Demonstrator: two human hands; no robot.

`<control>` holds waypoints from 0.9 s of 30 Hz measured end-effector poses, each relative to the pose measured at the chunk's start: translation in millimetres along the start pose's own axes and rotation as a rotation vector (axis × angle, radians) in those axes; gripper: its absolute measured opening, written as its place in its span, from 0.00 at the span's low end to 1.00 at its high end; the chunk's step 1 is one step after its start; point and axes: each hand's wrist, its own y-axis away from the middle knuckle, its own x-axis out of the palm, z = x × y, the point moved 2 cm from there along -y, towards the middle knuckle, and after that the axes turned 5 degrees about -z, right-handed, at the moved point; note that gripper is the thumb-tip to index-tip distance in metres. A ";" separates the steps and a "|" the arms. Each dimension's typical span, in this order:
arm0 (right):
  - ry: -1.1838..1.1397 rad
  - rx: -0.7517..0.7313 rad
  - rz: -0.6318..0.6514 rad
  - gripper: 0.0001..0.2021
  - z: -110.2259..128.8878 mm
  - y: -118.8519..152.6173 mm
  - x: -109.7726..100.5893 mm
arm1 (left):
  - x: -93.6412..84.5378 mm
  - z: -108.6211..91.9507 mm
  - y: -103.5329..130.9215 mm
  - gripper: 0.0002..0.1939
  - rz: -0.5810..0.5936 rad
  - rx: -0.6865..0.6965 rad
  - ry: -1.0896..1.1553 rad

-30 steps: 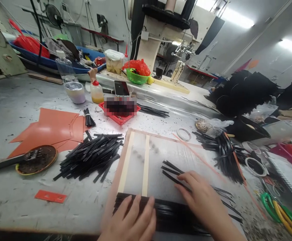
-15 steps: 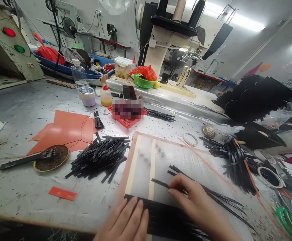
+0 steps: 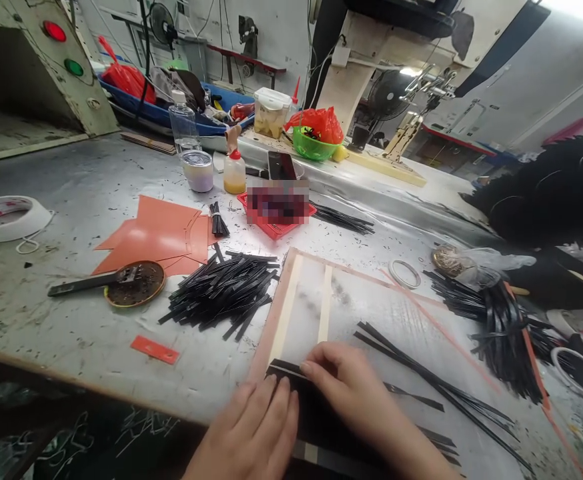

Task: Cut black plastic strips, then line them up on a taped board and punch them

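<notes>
My right hand (image 3: 349, 387) pinches a thin black strip (image 3: 287, 367) between thumb and fingertips. That strip lies along the upper edge of a row of black strips (image 3: 316, 417), side by side on a translucent board (image 3: 366, 303). My left hand (image 3: 254, 427) rests flat on the row's left end, fingers stretched out. Two pale tape bands (image 3: 325, 300) run up the board. Several loose black strips (image 3: 406, 360) lie on it, to the right of my right hand. Left of the board is a heap of short black strips (image 3: 221, 290).
Orange sheets (image 3: 156, 233), a round dish with a brush (image 3: 136, 283) and a red piece (image 3: 155, 349) lie on the left. A red tray (image 3: 276, 227), a bottle (image 3: 234, 175) and a sewing machine (image 3: 351, 67) stand behind. Bundled black strips (image 3: 506, 340) lie on the right.
My right hand has moved left and down with the black strip, bringing it against the row's upper edge. My left hand stays flat on the row. The view has shifted left.
</notes>
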 end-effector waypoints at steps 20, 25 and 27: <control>0.161 -0.004 -0.021 0.10 7.8 -0.1 3.4 | 1.5 0.9 -2.2 0.14 0.022 -0.026 0.025; 0.184 -0.026 -0.028 0.10 8.6 3.1 -0.3 | 1.9 4.4 -2.4 0.15 0.159 0.008 0.051; 0.217 -0.020 -0.042 0.10 5.4 8.1 -8.2 | 1.4 5.3 -2.5 0.17 0.199 -0.003 0.055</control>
